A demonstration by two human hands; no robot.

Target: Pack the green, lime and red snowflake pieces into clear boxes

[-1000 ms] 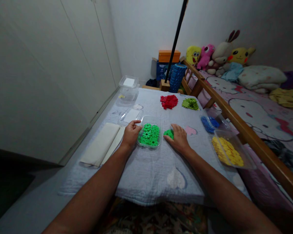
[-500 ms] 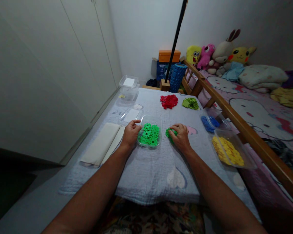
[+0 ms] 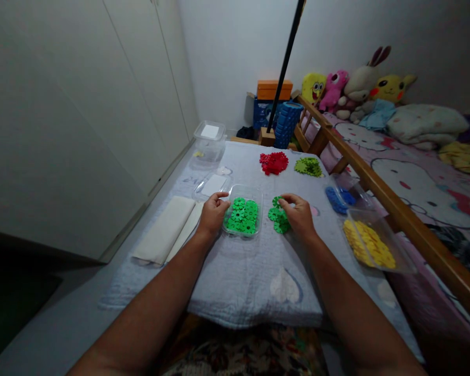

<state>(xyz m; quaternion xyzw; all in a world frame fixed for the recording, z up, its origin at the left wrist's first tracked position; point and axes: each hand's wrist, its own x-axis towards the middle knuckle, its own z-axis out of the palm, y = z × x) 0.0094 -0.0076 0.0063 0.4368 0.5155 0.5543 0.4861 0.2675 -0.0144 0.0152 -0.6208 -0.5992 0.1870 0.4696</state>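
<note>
My left hand [image 3: 213, 215] grips the left rim of a clear plastic container [image 3: 261, 203], thumb and fingers closed at its edge. Inside lie many green flower-shaped plastic discs [image 3: 243, 216]. To the right of the container, my right hand [image 3: 301, 216] pinches a green disc [image 3: 276, 202] between thumb and fingertips. Just below that hand a small pile of loose green discs [image 3: 280, 224] rests on the cloth, partly covered by the fingers.
Red pieces [image 3: 274, 163] and olive-green pieces [image 3: 308, 166] lie in heaps at the back. Containers of blue pieces [image 3: 337, 199] and yellow pieces [image 3: 368, 244] stand along the right, beside a wooden bed rail [image 3: 379, 183]. Leftward are a folded cloth [image 3: 165, 230], a lid [image 3: 213, 185] and a lidded container [image 3: 209, 141].
My right hand has lifted slightly off the green pile, its fingers now pinching one disc, and more of the pile shows. My left hand stays at the container's rim. The view has shifted slightly.
</note>
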